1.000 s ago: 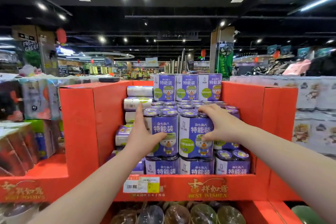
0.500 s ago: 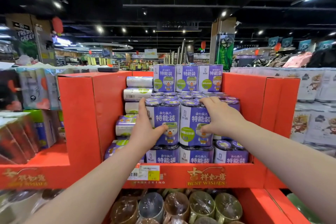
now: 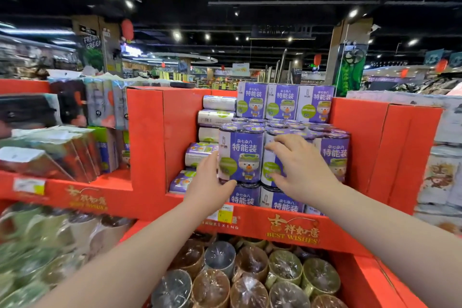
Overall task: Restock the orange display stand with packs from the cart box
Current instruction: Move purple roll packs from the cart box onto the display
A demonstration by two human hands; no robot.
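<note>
On the orange display stand (image 3: 147, 137): purple pack (image 3: 241, 155) between both hands.
Left hand (image 3: 208, 182) spread against its lower left; right hand (image 3: 300, 165) spread flat on the neighbouring pack (image 3: 271, 170).

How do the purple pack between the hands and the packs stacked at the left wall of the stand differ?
The purple pack between the hands stands upright with its label facing front; the packs at the left wall lie on their sides, mostly showing pale wrap. The left hand touches the upright pack and the right hand is spread in front of its neighbour, while the side-lying ones are untouched. Both sit in the orange display stand.
</note>
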